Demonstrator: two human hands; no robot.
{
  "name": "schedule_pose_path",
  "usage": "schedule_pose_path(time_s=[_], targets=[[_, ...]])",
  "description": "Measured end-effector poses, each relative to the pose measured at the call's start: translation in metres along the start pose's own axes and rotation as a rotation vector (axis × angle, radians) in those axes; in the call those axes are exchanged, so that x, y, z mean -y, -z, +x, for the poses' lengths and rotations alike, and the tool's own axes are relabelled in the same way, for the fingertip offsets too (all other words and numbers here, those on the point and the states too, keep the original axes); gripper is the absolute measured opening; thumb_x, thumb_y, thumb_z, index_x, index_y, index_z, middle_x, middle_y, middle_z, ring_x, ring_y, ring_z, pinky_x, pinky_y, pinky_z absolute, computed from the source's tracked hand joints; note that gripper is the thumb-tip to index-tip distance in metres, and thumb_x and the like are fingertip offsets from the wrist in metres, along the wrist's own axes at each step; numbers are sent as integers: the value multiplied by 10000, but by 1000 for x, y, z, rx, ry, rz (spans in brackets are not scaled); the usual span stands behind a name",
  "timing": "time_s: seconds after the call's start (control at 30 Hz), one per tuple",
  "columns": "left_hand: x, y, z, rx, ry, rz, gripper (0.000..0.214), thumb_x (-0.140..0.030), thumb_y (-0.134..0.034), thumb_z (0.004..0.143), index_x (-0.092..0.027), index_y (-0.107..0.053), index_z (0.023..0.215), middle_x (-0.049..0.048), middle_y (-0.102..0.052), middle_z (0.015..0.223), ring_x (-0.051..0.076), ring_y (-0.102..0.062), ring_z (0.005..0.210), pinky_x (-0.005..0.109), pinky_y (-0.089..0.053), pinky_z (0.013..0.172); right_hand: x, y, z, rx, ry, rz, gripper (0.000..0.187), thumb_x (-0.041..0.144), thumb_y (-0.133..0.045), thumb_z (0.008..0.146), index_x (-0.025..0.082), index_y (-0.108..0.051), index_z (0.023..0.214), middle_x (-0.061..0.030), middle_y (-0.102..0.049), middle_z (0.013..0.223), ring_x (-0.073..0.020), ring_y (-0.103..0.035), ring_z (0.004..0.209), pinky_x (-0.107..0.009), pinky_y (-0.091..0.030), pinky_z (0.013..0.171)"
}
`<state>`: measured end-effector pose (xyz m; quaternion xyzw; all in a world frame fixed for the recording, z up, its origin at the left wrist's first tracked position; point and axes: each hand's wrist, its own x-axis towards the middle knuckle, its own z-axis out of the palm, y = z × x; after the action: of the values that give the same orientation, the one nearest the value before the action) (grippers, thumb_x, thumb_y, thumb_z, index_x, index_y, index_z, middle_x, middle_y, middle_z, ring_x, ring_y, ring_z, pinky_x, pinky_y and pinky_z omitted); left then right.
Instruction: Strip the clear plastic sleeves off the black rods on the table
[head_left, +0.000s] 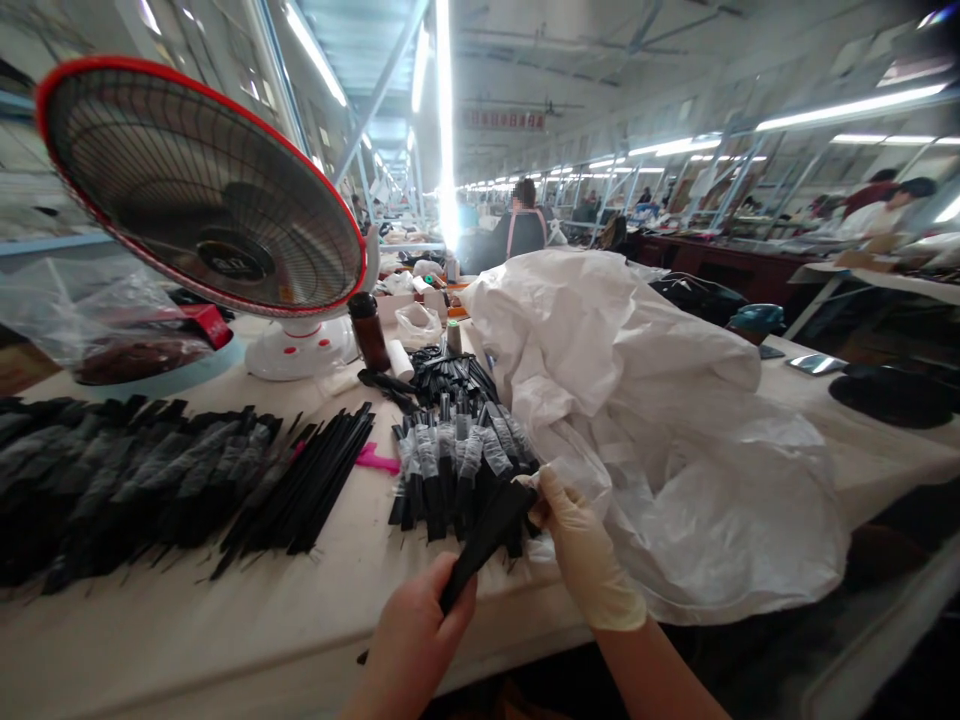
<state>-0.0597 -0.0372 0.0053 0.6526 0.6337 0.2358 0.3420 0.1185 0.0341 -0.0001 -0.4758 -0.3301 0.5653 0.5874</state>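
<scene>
Head view: white sack (675, 430) contents hidden; left hand (421, 632) grips black bundle (491, 528) low, gloved right hand (586, 562) pinches its top.

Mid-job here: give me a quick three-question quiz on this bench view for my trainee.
1. True or false: the right hand wears a pale glove, while the left hand is bare.
2. What do both hands grip? A) a black bundle B) a pair of scissors C) a roll of tape
3. Short answer: which red-rimmed appliance stands at the far left of the table?

Key: 1 true; 2 A; 3 the fan.
</scene>
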Motion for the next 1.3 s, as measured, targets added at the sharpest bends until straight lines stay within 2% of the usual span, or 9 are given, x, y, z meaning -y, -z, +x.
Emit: schedule_pose_path(time_s=[0.2,0.4,0.57,0.73,0.93,1.03,1.13,1.2,1.3], targets=[[-5,8,6,54,13,-71,192,-342,-425,838,-207,-539,762,-23,-491,596,157,-482,571,233,-305,525,4,-7,-13,13,39,-141,468,673,-649,631,231,-615,481,-16,-560,487,-157,-471,489,-312,-371,524],[-7,23,6,212,96,-201,163,-314,-433,815,-191,-539,803,-80,-414,509,103,-388,429,205,-293,441,1,2,-13,106,36,-287,544,707,-501,737,234,-604,490,-35,-579,490,-185,-522,517,-339,-423,596],[-4,27,-1,252,115,-224,135,-294,-447,797,-187,-518,756,-93,-408,492,80,-367,408,186,-277,415,0,5,-14,228,42,-324,550,659,-424,821,192,-702,736,-9,-574,523,-162,-503,541,-309,-412,605],[-4,27,-1,279,156,-264,123,-296,-446,792,-196,-483,731,-99,-399,478,74,-348,397,174,-263,380,2,4,-15,206,40,-372,563,659,-457,803,179,-730,914,-8,-580,534,-162,-516,562,-290,-429,606],[-1,20,5,222,105,-299,173,-323,-438,820,-179,-533,805,-100,-406,468,75,-361,380,178,-273,385,-6,-3,-21,299,-2,-477,621,732,-424,758,182,-698,669,-34,-594,520,-169,-545,542,-286,-432,565],[-3,14,8,203,80,-322,158,-307,-443,823,-182,-537,802,-98,-411,474,74,-361,371,180,-287,387,-15,-8,-29,425,-13,-592,618,688,-378,816,177,-657,610,-56,-636,575,-161,-555,555,-281,-418,575],[-2,12,7,94,87,-348,168,-348,-428,846,-199,-488,798,-80,-457,522,85,-403,379,188,-320,385,-22,-8,-34,579,25,-728,605,641,-334,862,186,-658,629,-58,-650,617,-168,-569,595,-283,-408,592],[0,13,6,11,79,-322,192,-383,-418,861,-206,-462,801,-59,-494,560,104,-468,416,203,-363,418,-24,-5,-33,584,71,-812,612,624,-319,876,194,-651,594,-54,-633,605,-175,-572,614,-292,-406,624],[1,15,4,11,46,-325,210,-400,-421,869,-203,-477,822,-45,-522,586,108,-491,445,212,-380,454,-23,-4,-33,504,67,-846,634,622,-297,882,196,-636,557,-39,-584,545,-172,-551,580,-296,-399,620]])
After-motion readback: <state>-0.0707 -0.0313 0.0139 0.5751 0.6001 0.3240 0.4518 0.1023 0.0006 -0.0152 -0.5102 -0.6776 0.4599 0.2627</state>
